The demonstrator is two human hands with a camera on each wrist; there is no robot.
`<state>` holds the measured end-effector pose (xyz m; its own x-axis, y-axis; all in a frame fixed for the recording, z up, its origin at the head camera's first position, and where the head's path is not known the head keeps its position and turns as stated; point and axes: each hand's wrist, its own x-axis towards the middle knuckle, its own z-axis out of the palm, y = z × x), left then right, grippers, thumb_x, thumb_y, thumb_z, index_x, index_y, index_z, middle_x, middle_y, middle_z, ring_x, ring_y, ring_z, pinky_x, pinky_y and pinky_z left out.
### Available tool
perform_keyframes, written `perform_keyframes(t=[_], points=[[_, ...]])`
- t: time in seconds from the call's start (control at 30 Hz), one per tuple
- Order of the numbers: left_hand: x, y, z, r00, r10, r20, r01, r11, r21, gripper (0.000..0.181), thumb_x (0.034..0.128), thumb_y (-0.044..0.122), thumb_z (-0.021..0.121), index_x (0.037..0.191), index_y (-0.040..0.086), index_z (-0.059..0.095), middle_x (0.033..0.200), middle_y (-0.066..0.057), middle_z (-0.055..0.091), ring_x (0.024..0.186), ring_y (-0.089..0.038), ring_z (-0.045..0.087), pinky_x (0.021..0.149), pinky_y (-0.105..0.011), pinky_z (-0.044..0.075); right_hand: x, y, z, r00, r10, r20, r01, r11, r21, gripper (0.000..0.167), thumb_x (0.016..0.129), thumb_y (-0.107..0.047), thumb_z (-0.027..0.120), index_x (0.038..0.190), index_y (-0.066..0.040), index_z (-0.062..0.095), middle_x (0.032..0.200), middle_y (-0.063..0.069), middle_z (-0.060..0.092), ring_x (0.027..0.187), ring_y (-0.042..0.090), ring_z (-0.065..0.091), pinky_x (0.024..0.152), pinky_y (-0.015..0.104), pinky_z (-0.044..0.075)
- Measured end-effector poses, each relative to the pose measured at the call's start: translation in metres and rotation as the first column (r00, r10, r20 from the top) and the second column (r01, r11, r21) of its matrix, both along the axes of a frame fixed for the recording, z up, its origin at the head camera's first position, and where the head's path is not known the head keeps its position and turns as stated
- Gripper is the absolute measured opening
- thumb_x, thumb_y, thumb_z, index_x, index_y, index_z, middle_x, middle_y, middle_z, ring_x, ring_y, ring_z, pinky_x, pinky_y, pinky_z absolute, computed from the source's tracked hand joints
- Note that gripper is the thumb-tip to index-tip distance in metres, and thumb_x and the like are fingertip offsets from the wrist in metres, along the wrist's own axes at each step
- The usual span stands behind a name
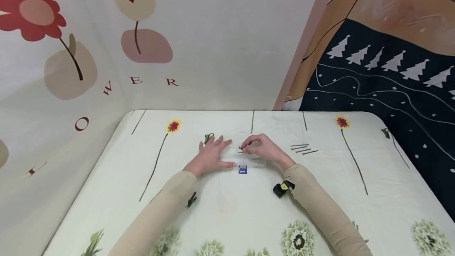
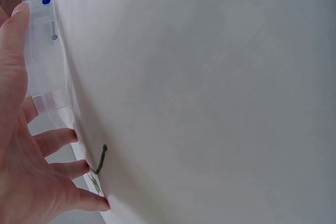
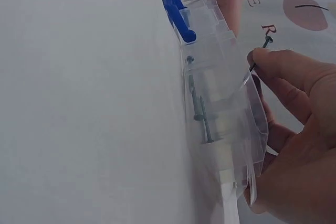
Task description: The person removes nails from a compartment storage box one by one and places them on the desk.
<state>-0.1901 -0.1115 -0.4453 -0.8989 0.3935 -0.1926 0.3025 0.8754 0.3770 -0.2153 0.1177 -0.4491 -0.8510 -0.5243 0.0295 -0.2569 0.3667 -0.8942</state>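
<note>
A clear plastic box [image 1: 231, 156] with a blue latch [image 1: 243, 169] lies on the table in front of me. My left hand [image 1: 211, 157] spreads its fingers at the box's left side, thumb against the near edge close to the latch. In the right wrist view my right hand [image 3: 299, 108] pinches a long thin screw [image 3: 253, 69] between thumb and index finger, its head up and its shaft slanting at the box's far side. Through the clear wall I see a few more screws [image 3: 206, 124] inside. The left wrist view shows my left fingers [image 2: 55, 141] almost straight.
Several loose screws [image 1: 310, 152] lie side by side on the table to the right of the box. The tablecloth [image 1: 249, 208] is white with printed flowers. A printed curtain [image 1: 220, 50] hangs behind the table, and a dark patterned cloth [image 1: 384, 86] at the right.
</note>
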Motion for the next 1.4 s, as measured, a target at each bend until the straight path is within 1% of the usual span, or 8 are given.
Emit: perform_keyframes(t=[0.13,0.4,0.63,0.93,1.0,1.2,1.3,1.4], points=[[0.001,-0.001,-0.002,1.000,-0.006,0.005,0.006,1.000,-0.005,0.091,0.0772,0.067,0.067,0.150,0.020,0.038,0.155,-0.017,0.026,0.142,-0.044,0.012,0.104,-0.071,0.007,0.001,0.001,-0.002,1.000,-0.018,0.002,0.018,1.000,0.015,0.010,0.090,-0.009,0.069,0.097,-0.007,0.074,0.094,0.000,0.070,0.094,0.018,0.060,0.088,0.041,0.045],[0.002,-0.003,-0.002,1.000,-0.011,-0.017,0.011,1.000,0.013,0.090,0.0777,0.066,0.067,0.150,0.020,0.039,0.155,-0.018,0.025,0.142,-0.044,0.012,0.104,-0.072,0.008,0.001,0.009,0.000,0.999,-0.045,-0.026,0.045,0.999,-0.021,0.013,0.091,-0.011,0.068,0.101,-0.007,0.074,0.096,0.001,0.071,0.091,0.018,0.061,0.091,0.044,0.041],[0.002,-0.002,-0.001,1.000,-0.007,-0.015,0.008,0.999,0.034,0.091,0.0774,0.066,0.067,0.150,0.020,0.038,0.155,-0.018,0.024,0.142,-0.044,0.011,0.104,-0.071,0.006,0.002,0.015,0.004,0.999,-0.036,-0.022,0.035,0.998,-0.045,0.015,0.092,-0.006,0.066,0.104,0.001,0.072,0.100,0.009,0.070,0.084,0.019,0.061,0.076,0.027,0.049],[0.001,-0.002,-0.002,1.000,-0.007,-0.015,0.008,0.999,0.037,0.091,0.0769,0.067,0.067,0.150,0.020,0.038,0.156,-0.017,0.024,0.142,-0.044,0.011,0.104,-0.071,0.006,0.019,0.024,0.039,0.998,-0.040,-0.046,0.039,0.999,-0.019,0.017,0.091,0.003,0.062,0.105,0.011,0.067,0.101,0.019,0.068,0.089,0.025,0.062,0.083,0.037,0.049],[0.001,-0.002,-0.002,1.000,-0.009,-0.014,0.010,0.999,0.035,0.091,0.0769,0.066,0.067,0.150,0.021,0.038,0.156,-0.017,0.023,0.142,-0.044,0.011,0.104,-0.071,0.005,0.018,0.028,0.035,0.998,-0.040,-0.049,0.039,0.999,-0.014,0.017,0.091,0.004,0.062,0.105,0.011,0.067,0.101,0.019,0.068,0.090,0.026,0.061,0.084,0.039,0.049],[0.001,-0.002,-0.002,1.000,-0.003,-0.014,0.004,0.999,0.032,0.091,0.0768,0.065,0.068,0.150,0.021,0.038,0.156,-0.017,0.024,0.142,-0.044,0.011,0.104,-0.071,0.006,0.002,0.043,0.005,0.996,-0.046,-0.072,0.045,0.999,-0.012,0.017,0.091,-0.002,0.065,0.106,0.005,0.069,0.101,0.011,0.069,0.090,0.019,0.062,0.085,0.035,0.049],[0.002,-0.002,-0.003,1.000,-0.004,-0.018,0.004,0.999,0.032,0.090,0.0769,0.065,0.068,0.150,0.020,0.039,0.156,-0.017,0.024,0.142,-0.044,0.011,0.104,-0.071,0.006,0.000,0.049,0.002,0.996,-0.045,-0.079,0.044,0.999,-0.008,0.017,0.091,-0.006,0.066,0.106,0.001,0.071,0.101,0.007,0.070,0.090,0.016,0.062,0.084,0.032,0.049],[0.002,-0.002,-0.002,1.000,-0.003,-0.019,0.003,1.000,0.031,0.090,0.0772,0.065,0.068,0.150,0.021,0.038,0.156,-0.017,0.024,0.142,-0.044,0.010,0.104,-0.071,0.005,0.002,0.055,0.006,0.997,-0.048,-0.067,0.048,0.999,-0.002,0.017,0.091,-0.006,0.066,0.106,-0.001,0.072,0.101,0.007,0.070,0.092,0.019,0.062,0.086,0.036,0.049]])
